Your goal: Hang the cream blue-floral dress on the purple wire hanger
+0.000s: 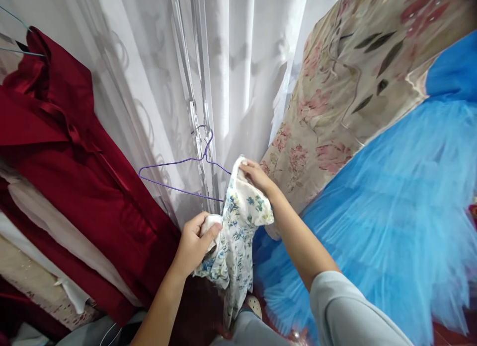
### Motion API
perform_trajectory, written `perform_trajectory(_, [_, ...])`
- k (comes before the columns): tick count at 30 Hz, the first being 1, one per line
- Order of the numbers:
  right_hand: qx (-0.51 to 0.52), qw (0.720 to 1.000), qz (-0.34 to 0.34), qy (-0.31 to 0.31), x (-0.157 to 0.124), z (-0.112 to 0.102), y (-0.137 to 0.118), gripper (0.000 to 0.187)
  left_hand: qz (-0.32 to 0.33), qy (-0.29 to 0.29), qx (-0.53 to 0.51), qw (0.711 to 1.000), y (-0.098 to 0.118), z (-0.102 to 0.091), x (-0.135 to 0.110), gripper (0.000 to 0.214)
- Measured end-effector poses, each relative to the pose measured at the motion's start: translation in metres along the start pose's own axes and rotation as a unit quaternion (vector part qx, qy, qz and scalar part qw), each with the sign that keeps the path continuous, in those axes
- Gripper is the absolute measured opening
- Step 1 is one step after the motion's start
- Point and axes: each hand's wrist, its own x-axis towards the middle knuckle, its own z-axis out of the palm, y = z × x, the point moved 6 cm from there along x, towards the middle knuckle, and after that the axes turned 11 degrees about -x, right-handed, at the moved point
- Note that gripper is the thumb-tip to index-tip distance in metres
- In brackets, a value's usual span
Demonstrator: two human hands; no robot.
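Note:
A white garment with blue and yellow flowers and short sleeves (242,222) hangs between my two hands. My left hand (196,242) is closed on its left shoulder, thumb on top of the cloth. At the other shoulder, my right hand (253,174) grips the cloth near the neckline, its fingers partly behind the fabric. A purple wire hanger (175,162) hangs by its hook in front of the curtain. The hanger's right end goes out of sight behind or inside the garment; its left arm is bare.
Dark red satin clothing (112,202) hangs at the left. At the right are a beige floral cloth (316,103) and a blue tulle dress (391,202). White curtains (238,53) form the back. Below the garment a light clog (254,305) shows on the floor.

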Motion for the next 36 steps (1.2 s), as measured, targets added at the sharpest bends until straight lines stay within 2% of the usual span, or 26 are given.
perform_trajectory(2, [0.001,0.998,0.027,-0.049,0.012,0.019,0.005,0.032,0.002,0.022,-0.034,0.999,0.006,-0.012,0.006,0.024])
perform_trajectory(5, [0.013,0.993,0.054,-0.101,0.012,0.033,0.008,0.031,-0.005,0.046,-0.015,0.999,0.006,-0.048,0.007,0.025])
perform_trajectory(8, [0.038,0.989,0.06,-0.129,0.005,0.029,0.002,0.027,-0.046,-0.007,0.068,0.997,-0.006,-0.089,0.003,0.027])
perform_trajectory(10, [0.066,0.983,0.068,-0.154,0.003,0.025,-0.006,0.031,-0.05,-0.053,0.173,0.982,-0.013,-0.119,0.001,0.026])
perform_trajectory(12, [0.089,0.976,0.082,-0.182,0.003,0.024,-0.013,0.038,-0.018,-0.078,0.297,0.952,-0.015,-0.149,0.005,0.024])
perform_trajectory(14, [0.095,0.971,0.095,-0.199,0.004,0.024,-0.019,0.042,0.031,-0.079,0.399,0.913,-0.013,-0.179,0.015,0.025])
perform_trajectory(17, [0.089,0.967,0.112,-0.21,0.004,0.026,-0.023,0.043,0.093,-0.016,0.512,0.854,0.001,-0.216,0.042,0.028])
perform_trajectory(19, [0.084,0.966,0.118,-0.213,0.005,0.026,-0.022,0.042,0.115,0.049,0.558,0.82,0.019,-0.227,0.063,0.028])
perform_trajectory(21, [0.086,0.967,0.12,-0.208,0.006,0.026,-0.02,0.039,0.134,0.103,0.556,0.814,0.041,-0.222,0.083,0.029])
perform_trajectory(22, [0.088,0.967,0.122,-0.205,0.006,0.026,-0.019,0.036,0.146,0.117,0.533,0.825,0.052,-0.213,0.092,0.029])
perform_trajectory(25, [0.08,0.966,0.143,-0.201,0.003,0.026,-0.013,0.023,0.186,0.098,0.398,0.893,0.075,-0.172,0.112,0.028])
perform_trajectory(27, [0.057,0.968,0.15,-0.193,-0.004,0.022,-0.01,0.022,0.198,0.064,0.337,0.918,0.08,-0.144,0.118,0.03])
perform_trajectory(30, [0.006,0.982,0.105,-0.156,-0.02,0.007,-0.009,0.028,0.203,0.085,0.344,0.913,0.076,-0.126,0.118,0.041])
perform_trajectory(33, [-0.082,0.991,0.037,-0.104,-0.04,-0.012,-0.003,0.026,0.201,0.151,0.365,0.897,0.07,-0.13,0.114,0.035])
perform_trajectory(36, [-0.146,0.988,0.013,-0.048,-0.052,-0.024,0.004,0.039,0.193,0.179,0.412,0.872,0.073,-0.125,0.115,0.03])
